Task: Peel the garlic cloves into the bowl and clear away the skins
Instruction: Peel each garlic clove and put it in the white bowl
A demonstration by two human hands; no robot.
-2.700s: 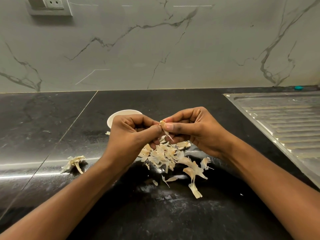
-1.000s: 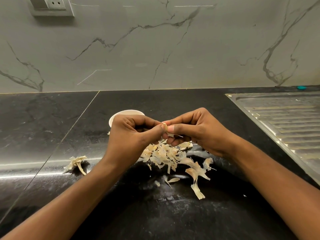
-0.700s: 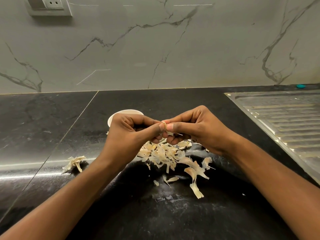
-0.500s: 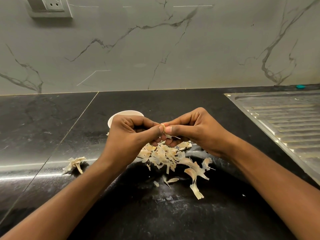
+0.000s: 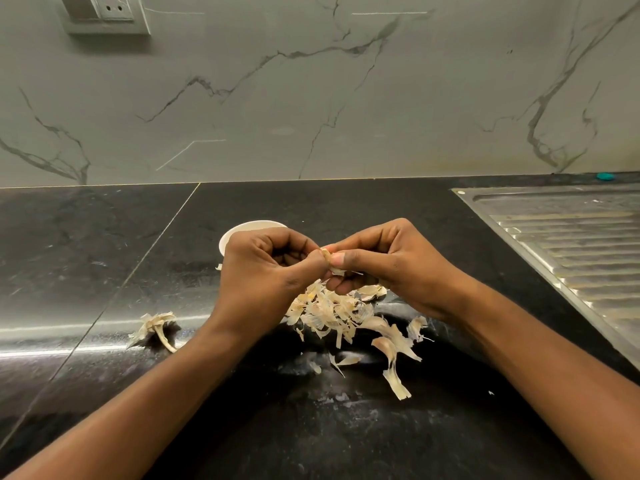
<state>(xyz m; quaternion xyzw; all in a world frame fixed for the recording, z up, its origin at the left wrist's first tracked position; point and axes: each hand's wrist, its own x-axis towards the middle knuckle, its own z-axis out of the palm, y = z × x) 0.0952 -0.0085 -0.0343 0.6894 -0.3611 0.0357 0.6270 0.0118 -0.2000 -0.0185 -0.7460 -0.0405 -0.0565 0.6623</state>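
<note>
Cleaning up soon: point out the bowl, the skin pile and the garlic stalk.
bowl [image 5: 249,226]: head view, far rim.
skin pile [image 5: 329,311]: head view, middle of heap.
garlic stalk [image 5: 154,323]: head view, papery top.

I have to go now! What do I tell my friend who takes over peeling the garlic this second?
Left hand and right hand: both pinch one small pale garlic clove, with a skin flake hanging off it.
Round white bowl: behind the left hand, contents hidden.
Heap of papery pale skins: on the black stone counter. A dried garlic stalk scrap lies apart to the left.
Done: many skins are off.
Left: finish this clove, drop it in the bowl, clear the skins.
</note>
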